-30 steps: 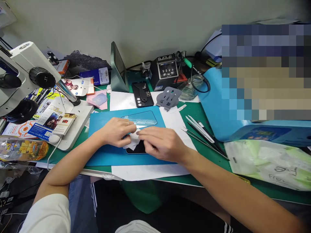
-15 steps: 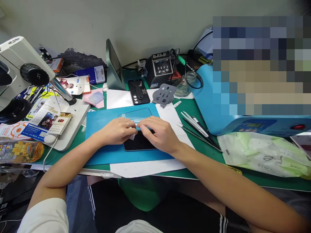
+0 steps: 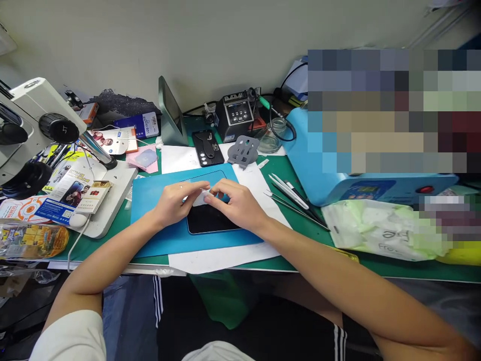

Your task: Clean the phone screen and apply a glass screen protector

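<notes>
Over a phone screen (image 3: pixel 210 220), black and lying face up on a blue mat (image 3: pixel 158 235), both hands meet at a small crumpled white wipe (image 3: pixel 200 199). My left hand (image 3: pixel 178 204) has its fingers closed on the wipe's left side, the thumb low. From the right, my right hand (image 3: pixel 240 203) pinches the same wipe between thumb and fingertips. Behind the hands lies a thin dark outline (image 3: pixel 221 173), partly covered; I cannot tell whether it is a second panel or a film.
White tweezers (image 3: pixel 289 193) and other thin tools lie right of the mat. A black phone (image 3: pixel 208 148), a grey stand (image 3: pixel 243 151), a soldering station (image 3: pixel 233 118) and a glass jar (image 3: pixel 271 138) are behind. A microscope (image 3: pixel 56 115) stands left; a wipes packet (image 3: pixel 376 230) lies right.
The white wipe has risen from beneath my left hand to between both hands' fingertips. My left fingers have straightened. The clear strip between the hands is no longer visible. The view has shifted slightly.
</notes>
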`<state>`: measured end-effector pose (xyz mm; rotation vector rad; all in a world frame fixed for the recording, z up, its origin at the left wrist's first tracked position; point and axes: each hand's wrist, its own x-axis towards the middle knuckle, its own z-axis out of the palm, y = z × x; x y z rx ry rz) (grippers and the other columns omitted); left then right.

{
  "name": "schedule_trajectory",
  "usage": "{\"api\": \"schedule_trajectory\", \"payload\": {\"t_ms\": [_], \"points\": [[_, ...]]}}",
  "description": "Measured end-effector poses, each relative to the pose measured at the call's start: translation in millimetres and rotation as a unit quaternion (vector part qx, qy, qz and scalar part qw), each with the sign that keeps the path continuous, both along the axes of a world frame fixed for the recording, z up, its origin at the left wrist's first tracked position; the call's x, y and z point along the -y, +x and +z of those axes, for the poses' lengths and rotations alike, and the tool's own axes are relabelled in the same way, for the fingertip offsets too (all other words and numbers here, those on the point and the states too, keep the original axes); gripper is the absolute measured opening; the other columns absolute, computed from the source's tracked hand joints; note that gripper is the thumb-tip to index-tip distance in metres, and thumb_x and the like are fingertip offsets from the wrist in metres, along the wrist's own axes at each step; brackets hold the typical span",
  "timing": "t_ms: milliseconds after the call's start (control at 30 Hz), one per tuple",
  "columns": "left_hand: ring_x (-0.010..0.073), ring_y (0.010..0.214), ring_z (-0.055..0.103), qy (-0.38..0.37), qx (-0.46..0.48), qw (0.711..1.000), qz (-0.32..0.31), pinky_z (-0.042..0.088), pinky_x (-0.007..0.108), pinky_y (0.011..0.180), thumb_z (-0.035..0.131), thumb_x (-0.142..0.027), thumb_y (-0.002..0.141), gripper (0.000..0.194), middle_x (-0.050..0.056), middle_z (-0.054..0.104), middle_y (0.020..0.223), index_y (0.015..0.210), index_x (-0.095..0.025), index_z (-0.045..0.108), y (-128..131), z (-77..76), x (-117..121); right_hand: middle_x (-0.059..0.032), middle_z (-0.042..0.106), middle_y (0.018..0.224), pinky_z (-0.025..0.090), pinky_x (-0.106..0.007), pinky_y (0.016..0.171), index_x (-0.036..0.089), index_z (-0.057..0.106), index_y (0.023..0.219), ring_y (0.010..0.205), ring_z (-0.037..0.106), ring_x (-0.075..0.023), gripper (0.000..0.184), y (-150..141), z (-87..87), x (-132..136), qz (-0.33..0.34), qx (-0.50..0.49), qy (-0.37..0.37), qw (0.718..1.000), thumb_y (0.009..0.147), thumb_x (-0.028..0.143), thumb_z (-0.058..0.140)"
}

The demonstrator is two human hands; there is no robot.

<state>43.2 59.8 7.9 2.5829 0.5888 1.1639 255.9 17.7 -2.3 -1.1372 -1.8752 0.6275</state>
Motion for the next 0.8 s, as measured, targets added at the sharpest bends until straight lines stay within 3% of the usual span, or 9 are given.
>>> {"api": "schedule_trajectory", "payload": {"t_ms": [100,233,400,500,667,800], "points": [[0.0152,0.097,0.078,-0.002,-0.005,1.000,0.013,0.059,0.023,0.082,0.047,-0.016,0.107,0.032,0.006,0.080,0.110,0.134,-0.023,0.063,-2,-2.2,-3,-0.0031,0.065,0.078,0.047,-0.033,0.068,0.023,0.062,0.081,0.075,0.061,-0.0184,0.034,-1,-1.4,1,-0.007,-0.016,0.022,1.000,0.103,0.048,0.054],[0.0139,0.084,0.078,0.023,-0.040,0.999,0.029,0.057,0.022,0.072,0.045,-0.018,0.108,0.031,0.006,0.081,0.106,0.134,-0.021,0.063,-6,-5.4,-9,-0.0028,0.068,0.081,0.048,-0.031,0.066,0.023,0.062,0.085,0.076,0.064,-0.0183,0.025,-2,0.4,2,-0.027,-0.050,0.012,0.998,0.103,0.038,0.053],[0.0141,0.078,0.075,0.024,-0.077,0.994,0.071,0.056,0.024,0.070,0.042,-0.023,0.109,0.033,0.005,0.080,0.098,0.135,-0.021,0.063,-10,-7.7,-15,-0.0019,0.071,0.080,0.050,-0.029,0.063,0.024,0.060,0.087,0.077,0.069,-0.0192,0.019,-3,-1.4,3,-0.021,-0.075,-0.029,0.997,0.100,0.037,0.056],[0.0141,0.076,0.074,0.041,-0.054,0.996,0.066,0.055,0.024,0.070,0.045,-0.021,0.108,0.032,0.005,0.079,0.095,0.133,-0.021,0.064,-14,-6.4,-16,-0.0005,0.072,0.078,0.053,-0.031,0.067,0.024,0.062,0.098,0.074,0.071,-0.0197,0.013,-6,-6.9,4,-0.009,-0.082,-0.042,0.996,0.100,0.036,0.057],[0.0146,0.080,0.076,0.024,-0.012,0.996,0.081,0.057,0.024,0.072,0.048,-0.025,0.107,0.029,0.005,0.080,0.096,0.128,-0.021,0.068,-17,-6.1,-21,-0.0030,0.074,0.086,0.057,-0.035,0.076,0.024,0.064,0.128,0.080,0.072,-0.0216,0.031,-7,-13.8,1,0.001,-0.050,-0.008,0.999,0.100,0.035,0.055],[0.0169,0.093,0.077,-0.013,-0.017,0.997,0.076,0.058,0.026,0.081,0.047,-0.029,0.108,0.030,0.008,0.079,0.109,0.128,-0.020,0.068,-16,-5.7,-24,-0.0046,0.074,0.089,0.056,-0.036,0.078,0.023,0.069,0.123,0.084,0.070,-0.0218,0.029,-3,-13.0,-3,-0.016,-0.021,0.039,0.999,0.100,0.031,0.053]]}}
